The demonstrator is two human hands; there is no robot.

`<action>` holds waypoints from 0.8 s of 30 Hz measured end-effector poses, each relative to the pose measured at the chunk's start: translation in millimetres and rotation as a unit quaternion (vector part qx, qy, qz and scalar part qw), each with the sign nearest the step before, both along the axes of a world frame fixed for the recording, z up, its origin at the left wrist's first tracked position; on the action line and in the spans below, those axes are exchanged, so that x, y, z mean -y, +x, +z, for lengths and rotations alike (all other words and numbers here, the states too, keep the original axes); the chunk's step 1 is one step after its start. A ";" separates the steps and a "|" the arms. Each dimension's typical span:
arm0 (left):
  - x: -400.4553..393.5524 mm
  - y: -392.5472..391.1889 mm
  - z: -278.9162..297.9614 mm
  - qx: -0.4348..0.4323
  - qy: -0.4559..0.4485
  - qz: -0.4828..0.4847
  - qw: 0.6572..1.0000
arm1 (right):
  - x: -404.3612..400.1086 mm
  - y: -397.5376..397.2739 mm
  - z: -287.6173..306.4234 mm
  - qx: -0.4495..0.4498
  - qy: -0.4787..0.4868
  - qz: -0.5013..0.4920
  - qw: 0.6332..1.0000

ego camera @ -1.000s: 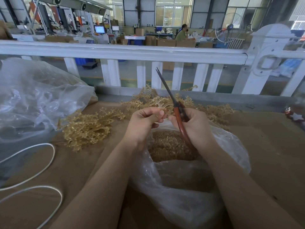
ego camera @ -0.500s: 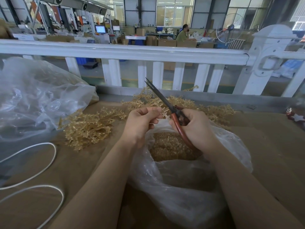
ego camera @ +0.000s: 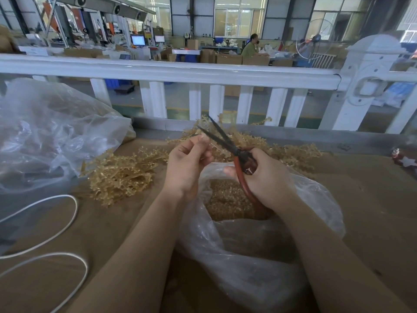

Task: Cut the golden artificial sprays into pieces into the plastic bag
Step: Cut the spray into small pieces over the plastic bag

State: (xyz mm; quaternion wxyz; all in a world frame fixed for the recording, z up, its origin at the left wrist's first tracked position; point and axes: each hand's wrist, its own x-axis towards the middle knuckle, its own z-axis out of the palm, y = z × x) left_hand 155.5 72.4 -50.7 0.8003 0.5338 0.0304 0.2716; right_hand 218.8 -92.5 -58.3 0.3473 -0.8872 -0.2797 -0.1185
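Golden artificial sprays (ego camera: 119,175) lie heaped on the brown table, with more (ego camera: 291,152) behind my hands. A clear plastic bag (ego camera: 316,199) stands open below my hands and holds a layer of cut golden pieces (ego camera: 225,197). My right hand (ego camera: 268,179) grips red-handled scissors (ego camera: 228,143) whose dark blades are spread apart and point up and left. My left hand (ego camera: 187,163) pinches a small piece of spray at its fingertips, right beside the lower blade, above the bag's mouth.
A large crumpled clear bag (ego camera: 52,136) fills the left side. White cable (ego camera: 56,224) loops across the near left of the table. A white railing (ego camera: 180,71) runs along the far edge. A small red ornament (ego camera: 404,159) lies at the right.
The scissor blades have swung further left and opened wide. My left hand has risen slightly and now pinches the spray piece against the blades.
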 end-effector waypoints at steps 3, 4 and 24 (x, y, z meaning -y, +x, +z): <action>-0.5 -1.1 -1.1 0.015 0.009 -0.038 0.999 | -1.3 -1.2 -1.1 0.036 -0.044 -0.014 0.998; -1.1 -1.8 -1.8 0.017 0.011 -0.052 0.998 | -1.3 -1.2 -1.0 0.046 -0.050 -0.019 0.998; 2.3 -4.1 -1.2 0.014 -0.033 -0.133 0.990 | 0.4 -4.6 1.1 0.114 -0.076 -0.042 0.990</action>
